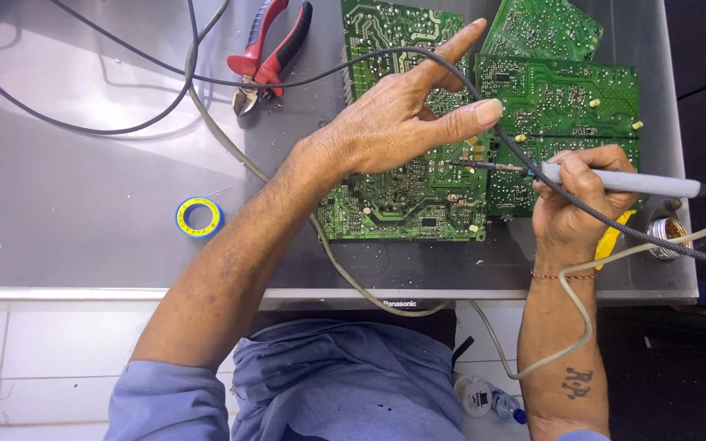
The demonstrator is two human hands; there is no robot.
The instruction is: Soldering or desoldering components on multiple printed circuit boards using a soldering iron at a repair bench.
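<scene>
Your right hand grips the iron tight, its tip just beside your splayed, empty left hand on the board: a slip could burn fingers.

Red-handled pliers lie on the grey table near its far edge, jaws toward the near side; a blue and yellow roll of solder wire lies flat nearer the front; black cables loop across the left part; a small open tin sits at the right edge; a clear plastic bottle lies on the white tiled floor below.
</scene>
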